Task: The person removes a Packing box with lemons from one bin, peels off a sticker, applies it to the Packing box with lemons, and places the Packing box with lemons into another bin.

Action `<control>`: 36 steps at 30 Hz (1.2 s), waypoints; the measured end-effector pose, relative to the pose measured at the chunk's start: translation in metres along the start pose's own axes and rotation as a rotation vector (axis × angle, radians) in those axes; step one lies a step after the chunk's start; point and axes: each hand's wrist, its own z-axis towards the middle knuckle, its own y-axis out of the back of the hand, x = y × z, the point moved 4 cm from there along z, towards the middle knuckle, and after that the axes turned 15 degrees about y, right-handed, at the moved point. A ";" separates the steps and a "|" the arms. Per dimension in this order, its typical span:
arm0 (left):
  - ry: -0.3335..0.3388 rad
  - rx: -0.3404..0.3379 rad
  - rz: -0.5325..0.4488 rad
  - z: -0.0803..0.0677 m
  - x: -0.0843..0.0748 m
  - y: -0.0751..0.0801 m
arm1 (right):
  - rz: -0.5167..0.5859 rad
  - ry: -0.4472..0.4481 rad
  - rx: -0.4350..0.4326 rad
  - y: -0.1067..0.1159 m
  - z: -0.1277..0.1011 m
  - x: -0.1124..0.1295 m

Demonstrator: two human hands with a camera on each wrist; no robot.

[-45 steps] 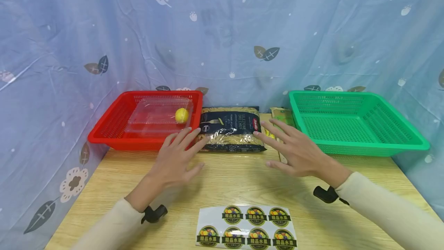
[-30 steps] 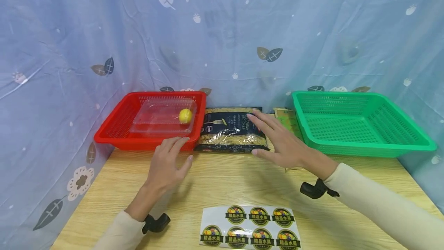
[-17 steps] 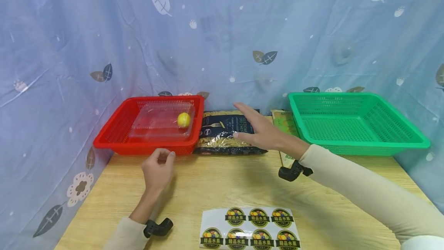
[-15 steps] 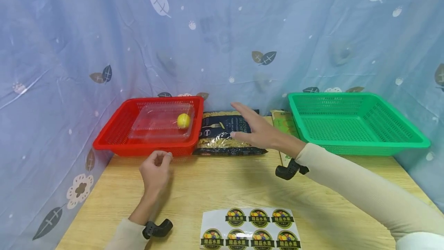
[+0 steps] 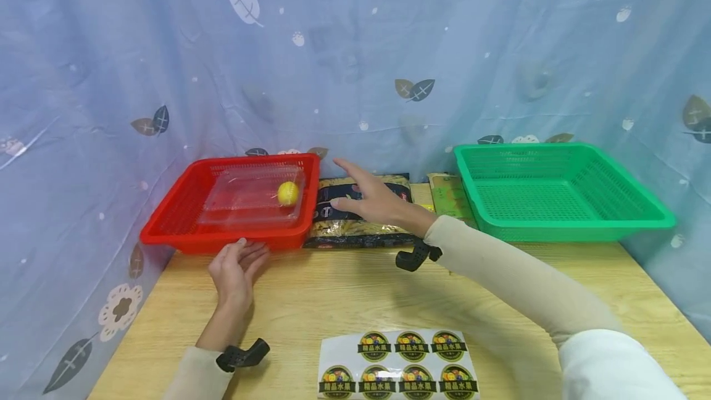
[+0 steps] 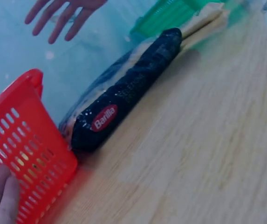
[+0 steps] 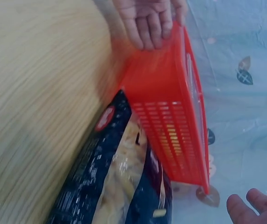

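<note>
A red plastic basket [image 5: 230, 242] stands at the back left, with a clear plastic tray [image 5: 244, 193] and a small round yellow object [image 5: 288, 194] inside. My left hand [image 5: 233, 273] is at the basket's front; its fairly straight fingers lie against the front wall below the rim, as the right wrist view shows too, with the thumb near the rim. My right hand [image 5: 369, 199] is in the air, fingers spread, overlapping a dark pasta bag [image 5: 361, 241] in the head view. Nothing is in it. The left wrist view shows the bag [image 6: 119, 102] lying beside the basket.
At the back right stands a green basket [image 5: 572, 233]. A green and tan packet [image 5: 450, 196] lies between it and the pasta bag. A white sheet of round fruit stickers [image 5: 333, 350] lies at the table's front. Behind everything hangs a blue curtain [image 5: 355, 48].
My right hand has moved left across the pasta bag toward the red basket. My left hand has drawn back left to the basket's front, closed its fingertips together, then spread them at the wall.
</note>
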 end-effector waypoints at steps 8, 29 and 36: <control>-0.070 0.037 -0.186 0.011 -0.001 -0.003 | 0.168 -0.060 -0.125 -0.021 0.028 -0.003; -0.157 -0.009 -0.387 0.022 -0.004 -0.002 | 0.683 -0.265 -0.377 -0.071 0.092 -0.001; -0.192 -0.017 -0.464 0.020 -0.005 0.002 | 0.615 -0.406 -0.395 -0.096 0.106 -0.013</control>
